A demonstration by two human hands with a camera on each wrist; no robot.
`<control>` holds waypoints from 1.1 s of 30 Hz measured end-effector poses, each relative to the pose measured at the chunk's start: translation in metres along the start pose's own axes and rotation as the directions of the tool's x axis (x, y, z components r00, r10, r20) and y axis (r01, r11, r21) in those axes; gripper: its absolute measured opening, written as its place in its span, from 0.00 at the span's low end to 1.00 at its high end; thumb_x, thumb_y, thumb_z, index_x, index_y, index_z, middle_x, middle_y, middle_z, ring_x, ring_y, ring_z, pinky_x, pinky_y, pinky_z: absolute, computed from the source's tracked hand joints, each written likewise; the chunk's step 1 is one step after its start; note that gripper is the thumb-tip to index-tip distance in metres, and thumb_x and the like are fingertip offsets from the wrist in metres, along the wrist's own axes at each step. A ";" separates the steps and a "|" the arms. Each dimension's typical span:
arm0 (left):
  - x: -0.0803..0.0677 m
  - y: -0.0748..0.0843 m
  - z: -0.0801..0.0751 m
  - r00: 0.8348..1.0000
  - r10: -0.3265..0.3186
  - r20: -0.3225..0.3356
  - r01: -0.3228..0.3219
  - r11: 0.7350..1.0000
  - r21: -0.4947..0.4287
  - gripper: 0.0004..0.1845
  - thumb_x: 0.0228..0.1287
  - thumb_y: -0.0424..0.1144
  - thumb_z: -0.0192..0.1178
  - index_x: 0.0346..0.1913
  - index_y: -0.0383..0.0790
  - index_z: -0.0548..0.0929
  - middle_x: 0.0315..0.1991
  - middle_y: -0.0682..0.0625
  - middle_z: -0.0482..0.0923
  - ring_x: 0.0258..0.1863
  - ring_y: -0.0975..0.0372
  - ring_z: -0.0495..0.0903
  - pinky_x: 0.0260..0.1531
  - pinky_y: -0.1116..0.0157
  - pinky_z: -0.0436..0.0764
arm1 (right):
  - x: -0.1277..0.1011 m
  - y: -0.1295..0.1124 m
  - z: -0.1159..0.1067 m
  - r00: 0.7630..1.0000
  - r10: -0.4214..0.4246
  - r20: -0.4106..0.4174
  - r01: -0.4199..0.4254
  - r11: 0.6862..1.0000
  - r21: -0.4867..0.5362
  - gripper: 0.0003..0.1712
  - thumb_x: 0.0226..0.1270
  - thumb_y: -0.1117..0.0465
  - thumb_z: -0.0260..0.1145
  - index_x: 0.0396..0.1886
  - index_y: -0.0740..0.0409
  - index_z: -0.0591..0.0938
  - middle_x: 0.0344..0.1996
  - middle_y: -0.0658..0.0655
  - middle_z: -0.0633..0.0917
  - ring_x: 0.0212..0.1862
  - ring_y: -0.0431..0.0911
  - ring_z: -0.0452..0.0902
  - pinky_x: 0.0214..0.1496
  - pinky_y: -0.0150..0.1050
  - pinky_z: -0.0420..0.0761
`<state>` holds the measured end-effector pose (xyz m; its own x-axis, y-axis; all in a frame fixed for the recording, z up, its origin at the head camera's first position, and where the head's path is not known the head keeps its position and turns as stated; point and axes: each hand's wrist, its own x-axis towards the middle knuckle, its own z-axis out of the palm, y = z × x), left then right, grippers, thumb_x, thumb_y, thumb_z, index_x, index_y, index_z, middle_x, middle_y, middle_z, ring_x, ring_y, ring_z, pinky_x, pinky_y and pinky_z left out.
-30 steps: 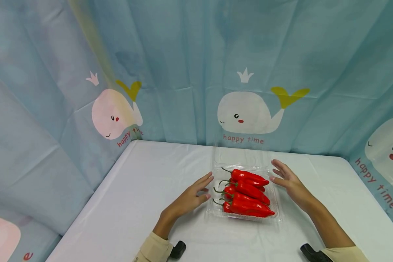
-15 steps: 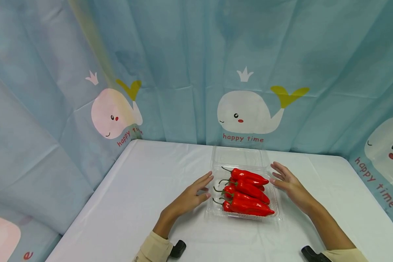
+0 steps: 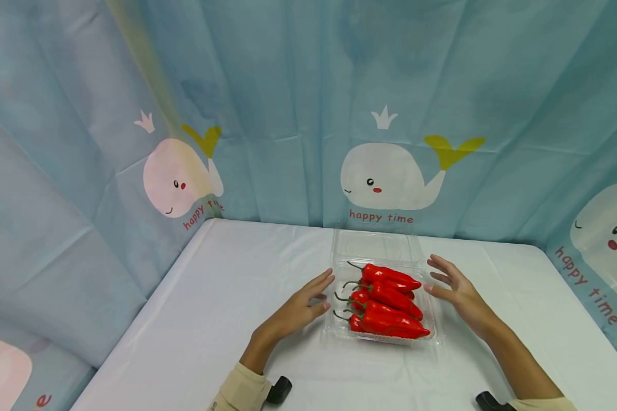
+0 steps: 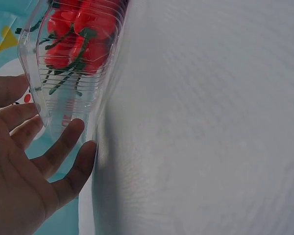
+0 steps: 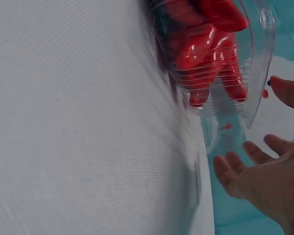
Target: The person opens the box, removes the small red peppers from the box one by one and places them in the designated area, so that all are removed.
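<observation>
A clear plastic clamshell box (image 3: 334,325) lies on the white table, filled with several red chili peppers (image 3: 388,302) with green stems. Its clear lid (image 3: 375,245) lies open behind it. My left hand (image 3: 308,302) rests on the table at the box's left side, fingers straight, the fingertips close to or touching the wall. My right hand (image 3: 455,288) hovers just off the box's right side with fingers spread. The left wrist view shows the box (image 4: 95,88) and peppers (image 4: 71,41) beside my fingers (image 4: 63,144). The right wrist view shows the peppers (image 5: 210,54) and my hand (image 5: 264,181).
The white table (image 3: 226,297) stands in a corner of blue curtain (image 3: 288,103) printed with whales. The table's left edge (image 3: 139,319) drops off near my left arm. Bare tabletop lies to the left and right of the box.
The right hand has drawn slightly away from the box's right side. The lid has dropped lower behind the box. The left hand has stayed put.
</observation>
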<state>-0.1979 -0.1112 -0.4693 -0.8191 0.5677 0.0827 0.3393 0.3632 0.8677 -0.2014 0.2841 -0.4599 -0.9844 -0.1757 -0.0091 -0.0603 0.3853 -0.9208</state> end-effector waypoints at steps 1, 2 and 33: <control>0.000 0.000 0.000 1.000 -0.001 0.000 0.001 1.000 0.003 0.33 0.82 0.37 0.54 0.84 0.40 0.59 0.87 0.47 0.48 0.68 0.47 0.78 0.70 0.42 0.73 | -0.001 -0.001 0.000 1.000 -0.003 -0.005 0.003 1.000 -0.004 0.51 0.75 0.52 0.66 0.88 0.52 0.49 0.84 0.66 0.56 0.80 0.70 0.55 0.69 0.78 0.67; 0.000 0.000 0.000 1.000 -0.003 -0.001 0.003 1.000 0.006 0.34 0.82 0.37 0.55 0.84 0.40 0.59 0.87 0.47 0.48 0.68 0.46 0.78 0.70 0.42 0.74 | -0.002 -0.002 0.000 1.000 -0.005 -0.009 0.005 1.000 -0.007 0.51 0.75 0.52 0.67 0.88 0.51 0.50 0.84 0.66 0.56 0.80 0.69 0.55 0.69 0.78 0.67; 0.001 -0.003 0.001 1.000 -0.003 -0.005 0.003 1.000 0.017 0.34 0.82 0.38 0.55 0.84 0.39 0.60 0.87 0.49 0.49 0.68 0.47 0.78 0.69 0.40 0.74 | -0.034 -0.040 0.017 0.973 -0.229 0.017 0.228 0.973 0.034 0.41 0.75 0.62 0.66 0.84 0.50 0.62 0.75 0.54 0.71 0.70 0.40 0.72 0.63 0.26 0.78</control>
<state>-0.1990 -0.1110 -0.4722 -0.8226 0.5626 0.0824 0.3442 0.3774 0.8597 -0.1629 0.2593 -0.4293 -0.9415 -0.2745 0.1956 -0.2779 0.3039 -0.9112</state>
